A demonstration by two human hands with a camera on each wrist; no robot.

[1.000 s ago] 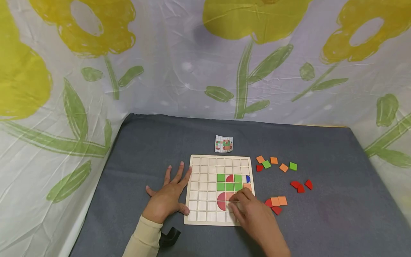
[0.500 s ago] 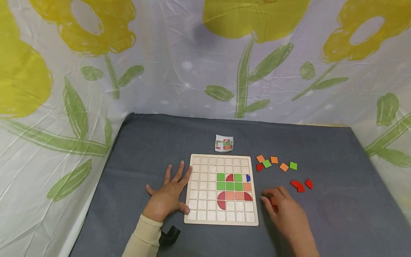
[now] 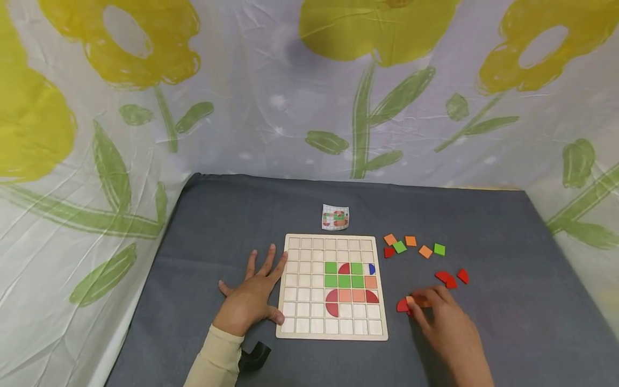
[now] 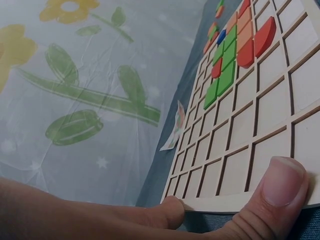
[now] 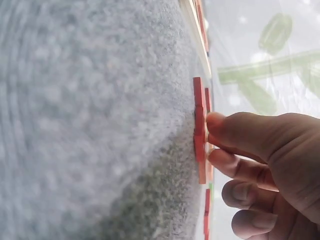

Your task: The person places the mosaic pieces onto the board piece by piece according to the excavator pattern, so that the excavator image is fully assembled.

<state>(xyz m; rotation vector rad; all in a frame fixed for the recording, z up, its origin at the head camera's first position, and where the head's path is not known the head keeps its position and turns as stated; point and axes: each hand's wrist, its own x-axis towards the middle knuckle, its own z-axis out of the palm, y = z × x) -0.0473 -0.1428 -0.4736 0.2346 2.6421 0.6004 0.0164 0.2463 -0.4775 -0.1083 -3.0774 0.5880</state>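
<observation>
My left hand (image 3: 251,301) lies with spread fingers along the left edge of a wooden grid board (image 3: 296,325); in the left wrist view the thumb (image 4: 282,185) rests on the rim. Green, red, orange and blue pieces sit in the cells, including a red quarter-circle tile (image 3: 372,296) at the right edge. To the right of the board, my right hand (image 3: 447,320) pinches an orange square tile (image 3: 409,300) between thumb and index finger, low over a small pile. Red quarter-circle tiles (image 5: 199,120) lie beside it, partly hidden by the fingers.
Behind the board lies a small printed pattern card (image 3: 335,217). Loose orange tiles (image 3: 410,241), green tiles (image 3: 439,249) and red quarter-circles (image 3: 462,276) are scattered at the right. A black object (image 3: 254,357) is by the left wrist. A flowered curtain (image 3: 242,107) encloses the dark grey table (image 3: 232,215).
My right hand has left the board and moved right to the small pile of tiles. An orange square and a red quarter-circle show in cells it had covered. The left hand stays put.
</observation>
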